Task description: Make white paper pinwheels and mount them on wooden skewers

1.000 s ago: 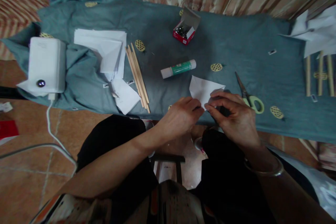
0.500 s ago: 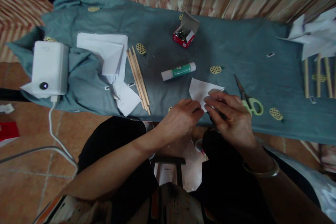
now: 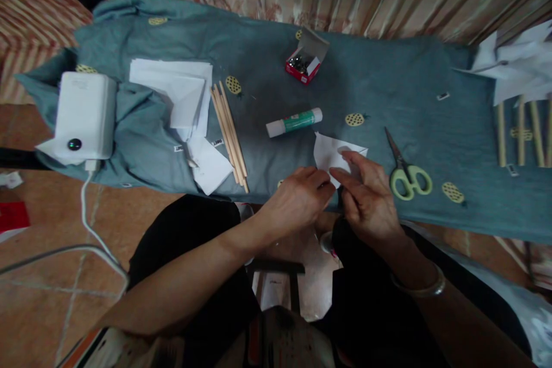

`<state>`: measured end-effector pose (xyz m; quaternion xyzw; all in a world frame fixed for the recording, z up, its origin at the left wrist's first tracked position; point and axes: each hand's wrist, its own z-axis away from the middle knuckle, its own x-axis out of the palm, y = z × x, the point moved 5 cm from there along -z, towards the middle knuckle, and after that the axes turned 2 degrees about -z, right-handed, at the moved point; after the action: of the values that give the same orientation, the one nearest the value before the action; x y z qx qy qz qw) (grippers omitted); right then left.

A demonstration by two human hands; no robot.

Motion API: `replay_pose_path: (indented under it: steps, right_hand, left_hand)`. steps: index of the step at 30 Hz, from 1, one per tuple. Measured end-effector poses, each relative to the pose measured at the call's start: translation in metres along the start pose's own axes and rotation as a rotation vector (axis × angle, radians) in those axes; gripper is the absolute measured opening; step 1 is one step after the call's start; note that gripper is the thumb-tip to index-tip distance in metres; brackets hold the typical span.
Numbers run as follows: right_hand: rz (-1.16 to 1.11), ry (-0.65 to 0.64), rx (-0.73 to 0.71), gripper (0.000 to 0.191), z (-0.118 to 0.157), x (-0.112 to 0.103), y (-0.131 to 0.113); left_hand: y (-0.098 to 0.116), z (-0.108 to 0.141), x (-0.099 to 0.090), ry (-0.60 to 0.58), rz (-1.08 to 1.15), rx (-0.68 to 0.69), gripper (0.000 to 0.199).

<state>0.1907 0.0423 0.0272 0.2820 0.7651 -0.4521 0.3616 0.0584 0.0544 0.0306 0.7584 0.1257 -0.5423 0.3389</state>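
A small white paper piece (image 3: 328, 152) lies near the front edge of the cloth-covered table, partly covered by my fingers. My left hand (image 3: 302, 195) is closed on its lower left corner. Over its right part is my right hand (image 3: 371, 198), fingers apart, with the index and middle fingertips touching the paper. Green-handled scissors (image 3: 405, 175) lie just right of my right hand, blades pointing away. Beyond the paper is a green and white glue stick (image 3: 297, 122). Farther back, a red box (image 3: 304, 66) stands open with small metal pieces inside.
Wooden sticks (image 3: 230, 135) lie left of centre beside white paper sheets (image 3: 187, 92). A white device (image 3: 84, 118) with a cable sits at the far left. White paper pinwheels (image 3: 524, 63) on sticks lie at the right. The cloth (image 3: 409, 86) is grey-green.
My right hand has shifted slightly left and opened its fingers over the paper, uncovering the scissors' handles. My left hand still holds the corner. The view has shifted slightly.
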Motion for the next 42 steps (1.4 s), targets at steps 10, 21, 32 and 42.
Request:
replay_pose_path:
  steps: [10,21,32,42]
  right_hand:
    - [-0.123,-0.006,0.169,0.029,-0.014,-0.013,0.008]
    - [-0.024,0.044,0.336,0.027,-0.032,-0.027,0.045]
    - [-0.061,0.08,0.415,0.018,-0.017,-0.032,0.041]
    - [-0.052,0.084,0.338,0.018,-0.011,-0.035,0.035]
  left_hand:
    - [0.0,-0.001,0.004,0.018,-0.037,-0.027,0.024]
    - [-0.025,0.002,-0.014,0.114,-0.121,-0.052,0.021]
    - [-0.014,0.002,-0.018,0.14,-0.007,-0.021,0.022]
    - [-0.004,-0.011,-0.009,0.045,-0.159,0.017,0.025]
